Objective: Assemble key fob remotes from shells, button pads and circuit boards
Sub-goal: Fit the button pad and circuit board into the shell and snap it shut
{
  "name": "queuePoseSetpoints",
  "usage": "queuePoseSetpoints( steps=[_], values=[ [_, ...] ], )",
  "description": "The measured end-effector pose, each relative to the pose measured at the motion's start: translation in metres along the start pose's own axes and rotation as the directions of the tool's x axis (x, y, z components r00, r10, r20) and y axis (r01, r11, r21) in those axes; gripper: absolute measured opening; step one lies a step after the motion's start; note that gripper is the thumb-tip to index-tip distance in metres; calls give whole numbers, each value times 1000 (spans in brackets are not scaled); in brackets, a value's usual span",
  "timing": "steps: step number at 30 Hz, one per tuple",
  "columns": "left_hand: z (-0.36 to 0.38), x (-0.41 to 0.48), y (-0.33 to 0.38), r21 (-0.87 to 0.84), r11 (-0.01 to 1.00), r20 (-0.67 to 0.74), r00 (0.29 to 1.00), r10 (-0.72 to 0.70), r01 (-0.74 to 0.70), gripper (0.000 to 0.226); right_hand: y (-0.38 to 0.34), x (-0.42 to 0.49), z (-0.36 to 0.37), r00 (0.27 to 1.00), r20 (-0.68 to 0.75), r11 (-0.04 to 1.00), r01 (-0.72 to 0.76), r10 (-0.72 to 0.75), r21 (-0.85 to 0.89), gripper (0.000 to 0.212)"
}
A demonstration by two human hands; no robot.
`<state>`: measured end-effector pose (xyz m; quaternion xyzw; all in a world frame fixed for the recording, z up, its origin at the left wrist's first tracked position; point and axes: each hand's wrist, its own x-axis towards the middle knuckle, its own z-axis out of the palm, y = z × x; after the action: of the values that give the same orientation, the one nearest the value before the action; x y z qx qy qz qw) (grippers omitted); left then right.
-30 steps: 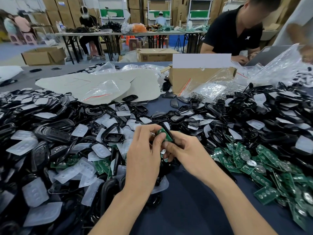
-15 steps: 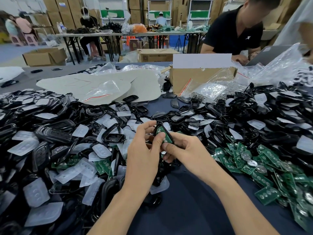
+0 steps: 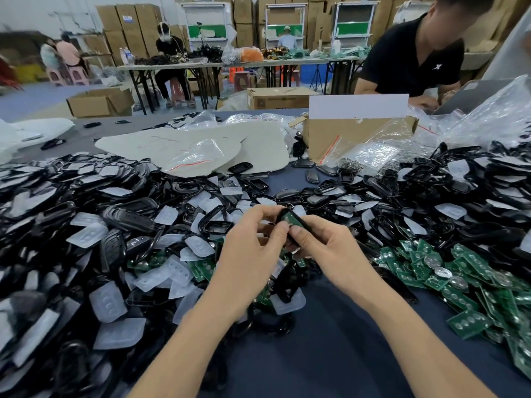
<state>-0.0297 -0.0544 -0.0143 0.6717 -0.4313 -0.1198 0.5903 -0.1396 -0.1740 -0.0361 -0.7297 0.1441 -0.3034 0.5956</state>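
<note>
Pinching black shell point(image 3: 290, 225) with green board point(image 3: 290, 218) between both hands' fingers point(image 3: 283, 228).

Both bare forearms reached up from the bottom edge, left forearm point(image 3: 184, 340) angled to the right, right forearm point(image 3: 416, 334) angled to the left, with the hands meeting at centre. Left hand point(image 3: 250, 254) showed its back to the camera, fingers curled, left thumb point(image 3: 283, 228) pressed on a shell point(image 3: 290, 219). Right hand point(image 3: 330, 251) gripped the same shell from the right side, right thumb point(image 3: 298, 234) just beside the left thumb, its other fingers curled underneath and mostly hidden.
</note>
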Motion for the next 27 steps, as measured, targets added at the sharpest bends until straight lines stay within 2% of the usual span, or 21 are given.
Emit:
queuePoseSetpoints(
  steps=[3,6,8,11,14,18,21,24,27],
  values=[
    [-44,6,3,252,966,27,999,46,-52,19,-6,9,11,993,-108,982,-24,44,186,14],
    [-93,12,-1,440,897,11,999,-34,26,12,-13,22,26,955,-261,902,-16,142,432,12],
    [-119,10,-7,528,848,-8,999,-49,46,9,-15,29,40,931,-320,863,12,174,504,11],
    [-139,1,-11,639,766,33,991,-128,77,5,-17,38,67,929,-326,866,14,174,499,14],
    [-143,-11,-17,678,732,113,974,-195,68,3,-16,37,86,938,-311,891,5,153,453,13],
    [-143,-24,-17,671,741,140,977,-159,25,7,-12,29,86,949,-292,922,5,118,387,14],
    [-150,-24,-10,675,738,102,989,-110,12,9,-8,26,83,952,-285,936,-4,112,352,16],
    [-164,-16,-2,705,707,5,997,-83,55,9,-6,26,85,959,-267,947,-8,99,321,17],
    [-179,-4,-1,831,552,-96,995,16,71,16,-3,26,89,971,-229,962,3,62,272,11]
  ],
)
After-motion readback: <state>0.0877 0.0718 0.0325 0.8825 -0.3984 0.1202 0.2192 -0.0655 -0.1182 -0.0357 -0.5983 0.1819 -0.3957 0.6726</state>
